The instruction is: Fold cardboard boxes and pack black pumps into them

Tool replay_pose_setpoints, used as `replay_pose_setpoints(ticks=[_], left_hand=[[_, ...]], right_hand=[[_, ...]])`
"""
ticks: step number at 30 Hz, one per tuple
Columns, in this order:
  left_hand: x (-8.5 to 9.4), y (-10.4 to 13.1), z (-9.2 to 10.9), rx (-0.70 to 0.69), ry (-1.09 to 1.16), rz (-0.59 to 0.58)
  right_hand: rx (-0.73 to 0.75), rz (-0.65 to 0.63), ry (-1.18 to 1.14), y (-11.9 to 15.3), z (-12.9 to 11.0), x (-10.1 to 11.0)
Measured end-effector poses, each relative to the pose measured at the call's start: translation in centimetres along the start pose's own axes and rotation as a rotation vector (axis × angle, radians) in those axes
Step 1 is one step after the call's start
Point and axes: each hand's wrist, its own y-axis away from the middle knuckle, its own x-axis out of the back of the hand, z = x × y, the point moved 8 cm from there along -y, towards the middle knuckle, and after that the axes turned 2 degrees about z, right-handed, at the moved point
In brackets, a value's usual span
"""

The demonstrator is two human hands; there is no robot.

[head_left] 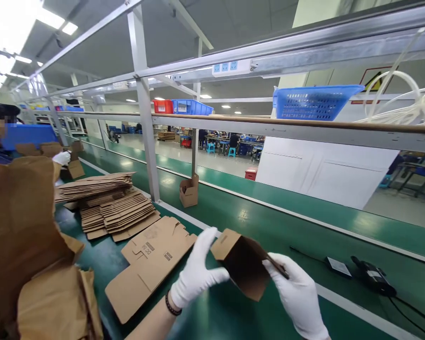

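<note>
A partly folded brown cardboard box (246,264) is tilted above the green bench, its dark inside turned toward me. My right hand (295,290), in a white glove, grips a flap at the box's right side. On the left, my white-gloved left hand (200,267) has its thumb and fingers spread apart beside the box, holding nothing. A flat unfolded carton (148,264) with printing lies on the bench just left of that hand. Farther left are stacks of flat cartons (120,212).
An open folded box (189,192) stands on the green conveyor by a metal post (147,118). To the right lie a black power adapter (375,278) and cable. Large brown paper sacking (24,236) fills the left. A co-worker's gloved hand (62,158) is beyond. A blue basket (315,103) sits on the overhead shelf.
</note>
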Motion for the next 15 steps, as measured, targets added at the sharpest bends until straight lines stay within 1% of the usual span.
replay_pose_setpoints(ticks=[1,2,3,5,6,8,10,11,13,15], left_hand=[[-1.2,0.4,0.5,-0.073,-0.075,-0.090],[-2.1,0.7,0.6,-0.126,-0.132,-0.132],[-2.8,0.8,0.4,-0.157,-0.173,-0.128],[-3.2,0.6,-1.0,-0.151,-0.193,-0.046],[-3.0,0.3,-2.2,-0.102,-0.164,0.002],[-2.1,-0.6,-4.8,0.048,-0.065,0.079],[-1.0,-1.6,-6.8,0.172,0.016,0.129],[-0.5,-2.1,-7.3,0.202,0.042,0.138],[0.0,-3.0,-7.2,0.207,0.065,0.129],[-0.2,-3.2,-6.9,0.217,0.119,0.103]], right_hand=[[0.052,-0.080,0.019,0.2,-0.4,-0.9],[0.086,-0.148,0.037,0.3,-0.7,-1.8],[0.101,-0.192,0.052,0.5,-0.9,-2.4],[0.074,-0.214,0.073,0.6,-0.7,-3.1],[0.038,-0.206,0.087,0.6,-0.4,-3.1],[-0.059,-0.198,0.125,0.5,0.4,-3.0],[-0.180,-0.237,0.162,0.5,1.7,-3.3],[-0.245,-0.280,0.178,0.7,2.4,-3.8],[-0.361,-0.393,0.191,1.3,3.8,-5.2],[-0.414,-0.466,0.163,1.9,4.8,-6.8]])
